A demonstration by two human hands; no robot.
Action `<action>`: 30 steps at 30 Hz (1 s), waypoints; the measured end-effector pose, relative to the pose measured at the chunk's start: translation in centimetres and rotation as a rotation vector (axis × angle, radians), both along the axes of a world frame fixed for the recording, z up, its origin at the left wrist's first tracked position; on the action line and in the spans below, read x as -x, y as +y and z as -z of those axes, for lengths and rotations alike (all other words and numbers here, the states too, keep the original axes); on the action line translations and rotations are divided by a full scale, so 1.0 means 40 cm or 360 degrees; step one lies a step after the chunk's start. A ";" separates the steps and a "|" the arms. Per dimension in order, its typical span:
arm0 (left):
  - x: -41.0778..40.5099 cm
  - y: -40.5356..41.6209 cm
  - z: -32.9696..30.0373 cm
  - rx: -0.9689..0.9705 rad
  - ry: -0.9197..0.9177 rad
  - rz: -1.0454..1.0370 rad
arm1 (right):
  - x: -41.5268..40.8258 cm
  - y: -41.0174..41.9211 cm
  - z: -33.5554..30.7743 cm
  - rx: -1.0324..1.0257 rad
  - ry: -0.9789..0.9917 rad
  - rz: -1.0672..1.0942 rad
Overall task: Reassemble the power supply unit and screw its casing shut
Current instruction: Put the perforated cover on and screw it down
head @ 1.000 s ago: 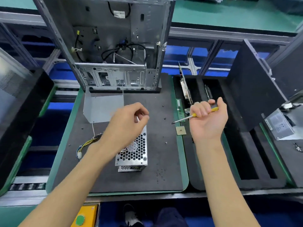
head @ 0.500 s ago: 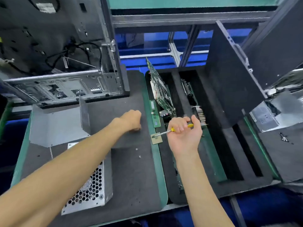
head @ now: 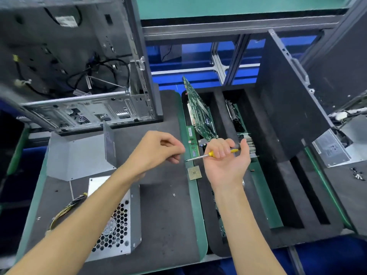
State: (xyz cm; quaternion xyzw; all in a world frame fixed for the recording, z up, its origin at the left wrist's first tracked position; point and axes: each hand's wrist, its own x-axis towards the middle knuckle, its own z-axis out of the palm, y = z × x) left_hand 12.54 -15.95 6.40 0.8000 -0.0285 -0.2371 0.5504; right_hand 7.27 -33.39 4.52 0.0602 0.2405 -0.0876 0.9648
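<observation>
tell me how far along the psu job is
Done: the PSU lies boxed up on the mat. In hand: right hand holds the screwdriver, left hand pinches at its tip, probably seating a screw. Left: driving the screws.

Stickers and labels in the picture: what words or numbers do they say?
None can be read.
White sticker inside the computer case: print blurred.
Label on the grey box at the right: too small.
Green memory stick: stickers too small.
Power supply: no text visible.
</observation>
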 end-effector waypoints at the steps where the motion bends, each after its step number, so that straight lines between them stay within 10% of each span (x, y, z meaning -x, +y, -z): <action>1: 0.038 0.020 -0.024 0.0194 0.0048 -0.0121 | 0.006 0.007 -0.008 -0.0013 -0.0036 0.0005; 12: 0.321 0.180 -0.119 0.0805 0.0172 -0.0610 | 0.106 0.175 -0.096 0.0066 -0.0198 -0.0133; 23: 0.469 0.282 -0.143 0.0182 -0.0474 -0.0681 | 0.204 0.310 -0.155 0.0271 -0.0303 -0.0240; 30: 0.498 0.330 -0.142 0.0648 -0.0187 -0.0690 | 0.243 0.345 -0.177 0.0356 -0.0316 -0.0273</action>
